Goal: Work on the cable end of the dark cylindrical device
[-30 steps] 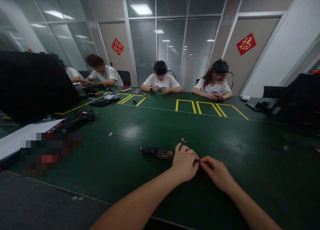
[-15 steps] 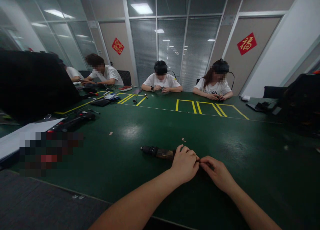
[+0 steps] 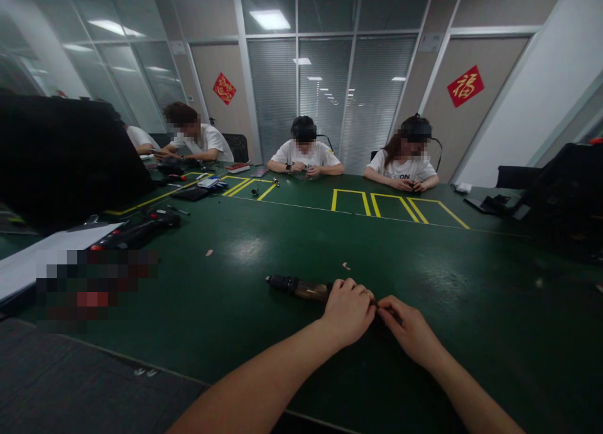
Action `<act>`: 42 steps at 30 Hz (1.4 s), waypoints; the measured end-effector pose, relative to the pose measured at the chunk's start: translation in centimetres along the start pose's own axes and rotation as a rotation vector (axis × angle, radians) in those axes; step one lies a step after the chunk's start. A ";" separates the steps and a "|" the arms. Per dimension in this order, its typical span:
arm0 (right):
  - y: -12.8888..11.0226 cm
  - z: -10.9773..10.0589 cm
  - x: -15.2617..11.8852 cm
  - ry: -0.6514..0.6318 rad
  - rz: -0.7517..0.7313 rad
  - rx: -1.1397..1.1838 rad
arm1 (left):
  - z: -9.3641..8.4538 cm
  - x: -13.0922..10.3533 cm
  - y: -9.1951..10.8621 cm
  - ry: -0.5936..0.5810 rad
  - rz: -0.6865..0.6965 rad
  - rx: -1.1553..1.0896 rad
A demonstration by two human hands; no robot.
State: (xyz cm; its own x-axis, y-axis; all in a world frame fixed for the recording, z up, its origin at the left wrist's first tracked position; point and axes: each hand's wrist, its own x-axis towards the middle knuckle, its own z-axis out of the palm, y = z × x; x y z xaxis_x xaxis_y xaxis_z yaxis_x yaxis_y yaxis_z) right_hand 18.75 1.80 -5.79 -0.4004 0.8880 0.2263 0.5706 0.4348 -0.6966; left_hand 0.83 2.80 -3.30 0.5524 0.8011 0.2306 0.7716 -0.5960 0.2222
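Observation:
A dark electric screwdriver [image 3: 308,290] with a brownish body lies on the green table, its metal tip pointing left. My left hand [image 3: 347,309] is closed over the rear part of it and hides that end. Close beside those fingertips, my right hand [image 3: 404,324] pinches thumb and fingers together at the tool's tail. Whatever small part sits in that pinch is too dark and too hidden to name. Just beyond the tool lies a small pale scrap [image 3: 346,266].
Papers on a clipboard [image 3: 61,249] and a black-and-red tool [image 3: 141,228] lie at the left, near a large black object [image 3: 66,164]. Yellow tape outlines [image 3: 348,191] mark the far side. Several people sit across the table, one person [image 3: 305,154] directly opposite. Another pale scrap [image 3: 209,252] lies left of centre.
Almost nothing differs. Both hands keep their places at the screwdriver's rear end, and the view has shifted very slightly.

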 end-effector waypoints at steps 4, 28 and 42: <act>-0.1 0.0 0.0 -0.006 -0.005 -0.002 | 0.1 -0.1 0.0 0.004 0.010 0.001; 0.5 0.4 0.0 0.011 0.001 -0.027 | 0.7 0.0 0.0 0.011 0.034 0.102; 0.4 0.4 0.2 -0.002 0.010 -0.041 | 0.6 0.0 0.0 0.011 0.021 0.087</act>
State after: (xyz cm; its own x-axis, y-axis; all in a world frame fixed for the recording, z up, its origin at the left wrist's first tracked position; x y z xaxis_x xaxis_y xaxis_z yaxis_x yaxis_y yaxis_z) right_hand 18.59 2.05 -6.30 -0.3962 0.8920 0.2177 0.6032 0.4317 -0.6707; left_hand 1.05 2.80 -3.91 0.5658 0.7872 0.2451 0.7845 -0.6055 0.1338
